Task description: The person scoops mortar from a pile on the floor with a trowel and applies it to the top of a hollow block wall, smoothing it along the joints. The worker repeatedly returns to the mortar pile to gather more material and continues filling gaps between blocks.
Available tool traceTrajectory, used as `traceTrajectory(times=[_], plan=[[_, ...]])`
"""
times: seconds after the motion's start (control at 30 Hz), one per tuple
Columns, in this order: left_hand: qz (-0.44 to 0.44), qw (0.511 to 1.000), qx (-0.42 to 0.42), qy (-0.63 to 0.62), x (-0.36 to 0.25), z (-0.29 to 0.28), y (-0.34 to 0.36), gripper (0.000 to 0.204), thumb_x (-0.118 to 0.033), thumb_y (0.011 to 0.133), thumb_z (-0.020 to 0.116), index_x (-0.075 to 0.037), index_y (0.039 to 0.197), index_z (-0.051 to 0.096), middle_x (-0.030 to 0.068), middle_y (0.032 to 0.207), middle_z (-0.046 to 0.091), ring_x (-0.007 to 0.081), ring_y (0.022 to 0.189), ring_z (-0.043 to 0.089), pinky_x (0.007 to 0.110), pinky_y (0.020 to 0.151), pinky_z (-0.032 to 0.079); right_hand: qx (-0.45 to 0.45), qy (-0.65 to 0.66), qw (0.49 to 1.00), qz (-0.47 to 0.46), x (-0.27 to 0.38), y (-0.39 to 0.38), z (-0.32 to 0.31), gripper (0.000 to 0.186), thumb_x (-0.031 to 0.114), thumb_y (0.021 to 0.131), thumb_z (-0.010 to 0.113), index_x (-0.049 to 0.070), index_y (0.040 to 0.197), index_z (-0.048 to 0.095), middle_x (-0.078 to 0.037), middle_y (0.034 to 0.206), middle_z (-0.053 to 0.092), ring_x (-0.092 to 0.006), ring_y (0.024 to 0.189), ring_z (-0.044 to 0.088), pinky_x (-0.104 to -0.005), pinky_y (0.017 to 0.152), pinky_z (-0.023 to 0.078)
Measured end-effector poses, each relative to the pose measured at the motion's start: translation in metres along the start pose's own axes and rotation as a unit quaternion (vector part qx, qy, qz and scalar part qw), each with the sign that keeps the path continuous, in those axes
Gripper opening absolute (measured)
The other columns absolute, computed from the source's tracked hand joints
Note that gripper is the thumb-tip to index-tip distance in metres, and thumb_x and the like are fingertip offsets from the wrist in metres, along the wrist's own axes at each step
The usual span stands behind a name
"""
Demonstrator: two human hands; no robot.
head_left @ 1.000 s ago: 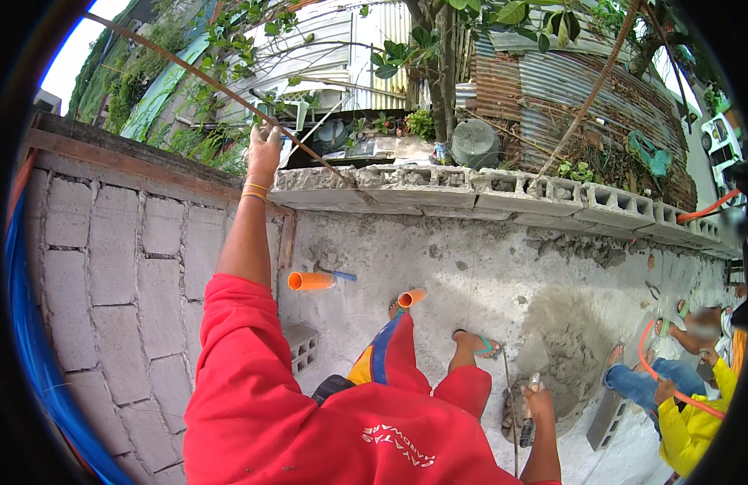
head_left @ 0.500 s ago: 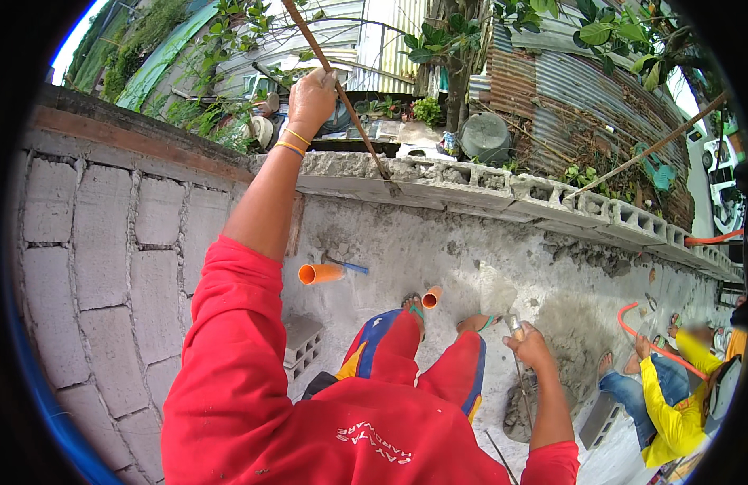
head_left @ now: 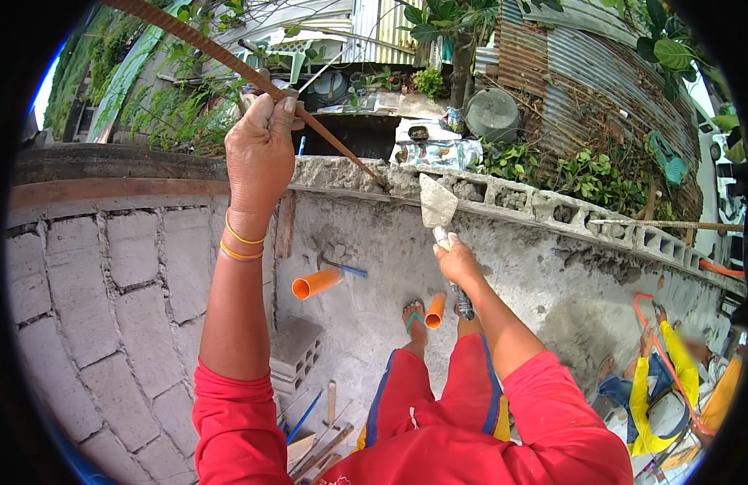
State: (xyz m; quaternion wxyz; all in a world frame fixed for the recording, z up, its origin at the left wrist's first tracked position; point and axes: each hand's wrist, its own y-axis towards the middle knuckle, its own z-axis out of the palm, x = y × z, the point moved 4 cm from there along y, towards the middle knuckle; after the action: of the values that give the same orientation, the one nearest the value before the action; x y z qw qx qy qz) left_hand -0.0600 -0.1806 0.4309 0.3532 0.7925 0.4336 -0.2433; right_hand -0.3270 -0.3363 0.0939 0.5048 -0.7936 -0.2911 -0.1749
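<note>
My left hand (head_left: pixel 263 144) is closed round a rusty rebar (head_left: pixel 329 137), which slants down to the top of the low hollow-block wall (head_left: pixel 515 196). Mortar fills the wall's top near the foot of the bar. In my right hand (head_left: pixel 461 265) is a trowel (head_left: pixel 437 202); its grey-smeared blade points up at the wall's near edge, and its dark handle end sticks out below my fist. Whether the blade touches the blocks, I cannot tell. Some block cells right of the blade hold mortar, while those farther right are hollow.
Left rises a block wall (head_left: pixel 139 315). Orange pipes (head_left: pixel 317 283) (head_left: pixel 435 310), a blue-handled hammer (head_left: pixel 346 267) and hollow blocks (head_left: pixel 295 347) lie on the concrete. At lower right a person in yellow (head_left: pixel 649 396) sits near an orange hose (head_left: pixel 665 356). Another rebar (head_left: pixel 665 224) crosses the wall.
My right hand has come up and left from beside my leg, bringing the trowel to the wall. My left hand stays on the rebar, now lower and more to the left in view.
</note>
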Motion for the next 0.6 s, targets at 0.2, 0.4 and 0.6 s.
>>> traceTrajectory(times=[0.2,0.4,0.6], plan=[[0.017,0.999,-0.025,0.031,0.0,-0.002,0.001,0.019,-0.017,0.104,0.062,0.001,0.103,0.07,0.01,0.081,0.073,0.0144,0.073,0.07,0.028,0.067,0.053,0.007,-0.05,0.999,-0.017,0.048,0.005,0.02,0.066,0.036,0.098,0.06,-0.009,0.144,0.046,-0.038,0.128,0.061,-0.049,0.121,0.06,-0.0503,0.103,0.049],[0.007,0.999,-0.041,0.01,0.002,-0.007,-0.004,0.02,-0.018,0.104,0.063,0.0,0.104,0.07,0.0087,0.078,0.071,0.0113,0.068,0.064,0.027,0.063,0.051,-0.06,-0.067,0.99,-0.111,0.061,0.008,0.037,0.06,0.028,0.097,0.062,-0.012,0.138,0.045,-0.035,0.114,0.066,-0.0506,0.105,0.066,-0.0544,0.091,0.053],[-0.004,0.999,-0.031,0.028,0.01,-0.007,-0.004,0.017,-0.018,0.103,0.064,-0.002,0.103,0.071,0.0073,0.074,0.068,0.0092,0.061,0.051,0.028,0.057,0.045,-0.04,-0.119,0.985,-0.118,0.098,0.05,0.06,0.054,0.025,0.096,0.062,-0.012,0.132,0.047,-0.033,0.112,0.067,-0.0465,0.103,0.068,-0.0519,0.09,0.055]])
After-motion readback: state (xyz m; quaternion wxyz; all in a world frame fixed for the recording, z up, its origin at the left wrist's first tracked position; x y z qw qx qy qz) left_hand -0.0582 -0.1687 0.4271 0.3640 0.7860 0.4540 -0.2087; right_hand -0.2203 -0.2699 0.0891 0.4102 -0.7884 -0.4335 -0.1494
